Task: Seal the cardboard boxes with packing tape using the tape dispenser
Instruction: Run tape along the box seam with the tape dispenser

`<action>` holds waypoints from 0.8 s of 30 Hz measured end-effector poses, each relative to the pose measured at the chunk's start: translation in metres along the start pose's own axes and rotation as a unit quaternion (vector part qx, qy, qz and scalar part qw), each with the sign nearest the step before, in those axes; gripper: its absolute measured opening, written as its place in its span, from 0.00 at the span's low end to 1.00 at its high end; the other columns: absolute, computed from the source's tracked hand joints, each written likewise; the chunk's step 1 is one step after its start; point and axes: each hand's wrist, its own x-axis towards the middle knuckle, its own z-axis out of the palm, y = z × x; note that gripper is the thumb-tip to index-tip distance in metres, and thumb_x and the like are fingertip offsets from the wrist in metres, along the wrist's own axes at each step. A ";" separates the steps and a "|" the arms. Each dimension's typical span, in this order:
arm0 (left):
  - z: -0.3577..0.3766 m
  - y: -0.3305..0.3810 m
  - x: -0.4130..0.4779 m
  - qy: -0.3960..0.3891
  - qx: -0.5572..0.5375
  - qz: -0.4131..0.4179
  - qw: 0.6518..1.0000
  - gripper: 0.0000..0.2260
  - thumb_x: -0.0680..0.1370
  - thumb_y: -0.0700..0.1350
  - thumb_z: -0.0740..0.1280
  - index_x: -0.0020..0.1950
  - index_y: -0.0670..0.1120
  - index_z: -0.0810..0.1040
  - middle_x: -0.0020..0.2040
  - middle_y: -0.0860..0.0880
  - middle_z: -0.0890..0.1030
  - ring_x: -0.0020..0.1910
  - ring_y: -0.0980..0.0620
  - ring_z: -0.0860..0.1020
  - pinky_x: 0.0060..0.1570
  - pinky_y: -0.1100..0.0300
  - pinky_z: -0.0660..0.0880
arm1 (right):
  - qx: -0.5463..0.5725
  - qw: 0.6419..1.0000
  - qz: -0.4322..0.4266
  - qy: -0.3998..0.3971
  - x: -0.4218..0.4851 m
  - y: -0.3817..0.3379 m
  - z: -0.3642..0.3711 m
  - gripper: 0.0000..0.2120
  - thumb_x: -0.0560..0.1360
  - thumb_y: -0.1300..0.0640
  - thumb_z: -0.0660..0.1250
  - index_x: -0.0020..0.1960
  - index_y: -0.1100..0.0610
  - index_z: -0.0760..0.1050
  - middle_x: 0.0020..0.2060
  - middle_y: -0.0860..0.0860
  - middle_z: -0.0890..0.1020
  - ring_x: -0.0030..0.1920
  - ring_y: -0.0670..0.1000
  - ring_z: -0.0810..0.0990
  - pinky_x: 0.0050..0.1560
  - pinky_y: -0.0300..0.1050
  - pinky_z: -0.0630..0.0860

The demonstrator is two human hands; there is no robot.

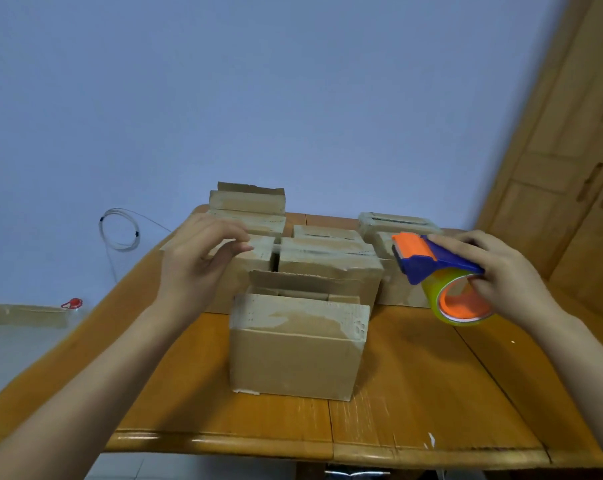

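A cardboard box (294, 355) stands nearest me on the wooden table (414, 393), its top flaps partly raised. My right hand (500, 271) grips a blue and orange tape dispenser (428, 259) with a roll of clear tape (461, 301), held above the table to the right of the box. A strip of clear tape (327, 250) stretches left from the dispenser to my left hand (199, 261), which pinches its end between thumb and fingers above the boxes. Several more cardboard boxes (327, 265) stand behind the near one.
A wooden cabinet (570, 150) rises at the right. A coiled white cable (120, 230) hangs on the blue wall at the left, with a small red object (73, 303) on a ledge below it. The table's front edge (327, 445) is close to me.
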 end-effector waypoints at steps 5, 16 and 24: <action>0.011 0.009 0.001 0.040 0.012 -0.006 0.999 0.04 0.79 0.46 0.66 0.50 0.47 0.78 0.36 0.54 0.75 0.36 0.57 0.70 0.35 0.63 0.69 | 0.022 0.998 0.032 0.041 -0.005 0.001 -0.001 0.42 0.62 0.81 0.64 0.69 0.48 0.70 0.55 0.54 0.77 0.54 0.58 0.75 0.43 0.49 0.73; 0.014 0.033 -0.005 0.031 -0.267 -0.346 0.899 0.07 0.74 0.34 0.69 0.43 0.45 0.83 0.30 0.47 0.81 0.30 0.50 0.80 0.33 0.63 0.77 | 0.037 0.997 0.058 0.046 -0.009 -0.003 0.008 0.43 0.63 0.81 0.64 0.70 0.47 0.69 0.55 0.54 0.77 0.54 0.57 0.74 0.43 0.52 0.76; 0.004 0.029 -0.006 -0.022 -0.328 -0.374 0.867 0.08 0.70 0.39 0.71 0.49 0.44 0.82 0.40 0.45 0.85 0.44 0.48 0.84 0.46 0.63 0.79 | 0.031 0.997 0.058 0.050 -0.007 -0.007 0.009 0.41 0.64 0.80 0.66 0.70 0.49 0.69 0.56 0.56 0.78 0.54 0.59 0.75 0.43 0.53 0.77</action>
